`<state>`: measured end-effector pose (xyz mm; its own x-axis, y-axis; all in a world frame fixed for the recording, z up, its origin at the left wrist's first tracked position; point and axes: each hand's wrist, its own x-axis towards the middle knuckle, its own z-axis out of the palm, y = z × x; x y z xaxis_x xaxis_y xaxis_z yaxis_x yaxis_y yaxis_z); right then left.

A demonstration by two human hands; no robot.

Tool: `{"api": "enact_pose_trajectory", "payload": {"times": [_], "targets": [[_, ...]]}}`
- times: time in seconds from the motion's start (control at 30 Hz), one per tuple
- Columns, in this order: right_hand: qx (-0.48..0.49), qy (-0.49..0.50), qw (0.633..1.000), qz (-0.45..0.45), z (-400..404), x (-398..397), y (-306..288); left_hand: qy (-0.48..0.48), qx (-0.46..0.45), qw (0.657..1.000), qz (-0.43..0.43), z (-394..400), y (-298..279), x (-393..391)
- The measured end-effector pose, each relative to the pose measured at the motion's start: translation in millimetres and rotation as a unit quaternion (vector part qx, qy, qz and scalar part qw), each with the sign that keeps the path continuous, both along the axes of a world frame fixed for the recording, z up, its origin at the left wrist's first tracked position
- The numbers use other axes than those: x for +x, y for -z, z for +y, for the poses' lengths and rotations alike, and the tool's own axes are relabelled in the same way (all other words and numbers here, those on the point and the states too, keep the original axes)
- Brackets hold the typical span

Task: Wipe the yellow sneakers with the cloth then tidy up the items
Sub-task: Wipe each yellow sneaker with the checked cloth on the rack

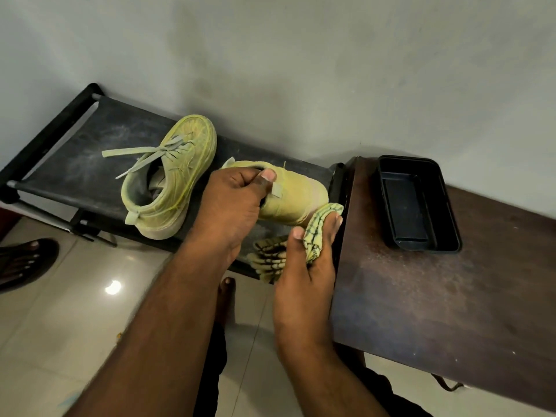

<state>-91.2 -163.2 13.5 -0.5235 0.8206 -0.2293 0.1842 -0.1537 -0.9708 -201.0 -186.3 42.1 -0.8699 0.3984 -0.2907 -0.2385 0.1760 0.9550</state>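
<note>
The held sneaker [293, 197] lies on its side at the right end of the black rack [75, 152], toe pointing toward the wooden table [436, 311]. The left hand [231, 203] grips it at the collar, thumb on the outside by the pull tab and fingers tucked into the opening. The right hand [304, 266] has the cloth [319, 227] pinched between thumb and fingers and presses a fold of it against the toe, low on the side near the sole; the rest of the cloth hangs below the hand over the rack's edge.

It looks like a light shoe with a soft suede-like upper and a thick, stiffer sole, so I'd judge it easy to turn with one hand. The collar grip suits it, since the wall there gives fingers something to hook; squeezing the soft upper elsewhere would likely crease it. The cloth is limp and thin, and will bunch unless kept folded under the fingers.

The other sneaker [171, 176] sits just to the left, upright, laces loose and trailing on the dusty rack top. A black tray [418, 206] stands on the table, well apart. A sandalled foot [24, 263] shows at the left edge on the tiled floor [75, 326].

I can make out no brand, label or writing anywhere.
</note>
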Motion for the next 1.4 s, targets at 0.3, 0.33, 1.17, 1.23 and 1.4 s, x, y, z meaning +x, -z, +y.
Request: {"api": "enact_pose_trajectory", "payload": {"times": [0.3,0.33,1.17,1.23,1.4], "targets": [[-0.123,0.005,0.99,0.064,-9,20,-22,-0.035,0.04,0.998,-0.033,-7,0,-12],[-0.125,0.028,0.988,0.091,-2,22,-28,-0.036,0.039,0.998,-0.028,-6,-1,-12],[0.042,0.027,0.995,0.091,59,-25,-12,-0.103,0.145,0.975,-0.13,2,0,-3],[0.003,-0.001,0.997,0.08,40,-28,-5,-0.087,0.156,0.97,-0.168,3,2,3],[-0.111,-0.072,0.985,0.106,19,-8,-1,-0.093,0.2,0.95,-0.221,-5,-2,-5]]}}
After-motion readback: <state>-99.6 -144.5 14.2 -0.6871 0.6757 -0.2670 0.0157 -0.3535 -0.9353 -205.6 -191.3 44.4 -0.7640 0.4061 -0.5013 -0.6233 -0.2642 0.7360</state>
